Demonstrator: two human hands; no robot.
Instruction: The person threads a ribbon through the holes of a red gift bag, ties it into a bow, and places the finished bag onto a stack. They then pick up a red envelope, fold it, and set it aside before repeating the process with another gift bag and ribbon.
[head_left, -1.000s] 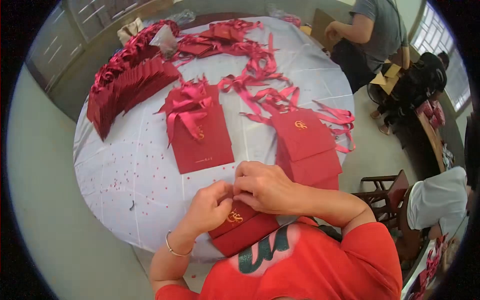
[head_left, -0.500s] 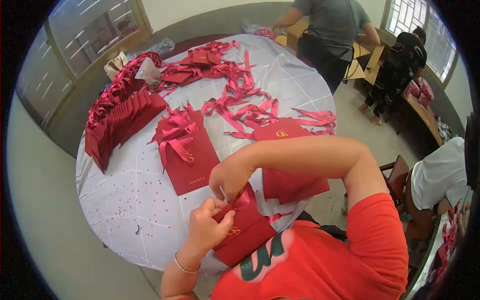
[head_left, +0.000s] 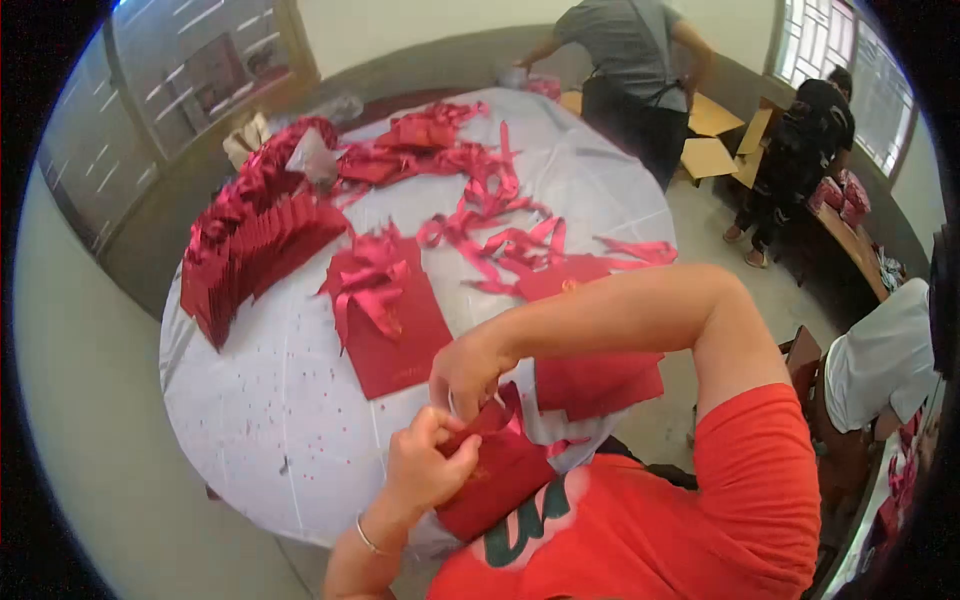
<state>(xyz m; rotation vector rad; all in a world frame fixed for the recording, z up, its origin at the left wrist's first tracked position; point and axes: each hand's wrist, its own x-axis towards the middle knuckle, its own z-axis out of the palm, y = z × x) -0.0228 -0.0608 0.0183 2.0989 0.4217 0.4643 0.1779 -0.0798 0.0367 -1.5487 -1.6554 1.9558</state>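
Since one second earlier, the right forearm has risen and now crosses over the stack of bags on the right; pink ribbon has come into sight at the bag being worked on.

Red bag [head_left: 500, 490]: located at the near edge of the surface [head_left: 325, 505], close to the wearer's red shirt [head_left: 640, 540]. Its far left edge sits at the fingertips of both hands; its body extends from them toward the near right. Pink ribbon [head_left: 566, 446] lies at its right side.

Left hand [head_left: 432, 465]: thumb and forefinger narrow, pinching the bag's far left edge. A bracelet [head_left: 371, 540] is on the wrist. Right hand [head_left: 470, 378]: fingers bent downward, just beside the left fingertips at the same edge; what they grip cannot be told.

Beyond the hands, a red bag stack [head_left: 600, 385] lies to the right, partly covered by the forearm. A second stack [head_left: 412, 350], topped with ribbons, lies farther out, near the middle. On the far left stands a long row of red bags [head_left: 262, 245]. Small red specks are scattered over the white cloth at left.

Off the surface, a person in grey [head_left: 630, 50] stands at the far right.
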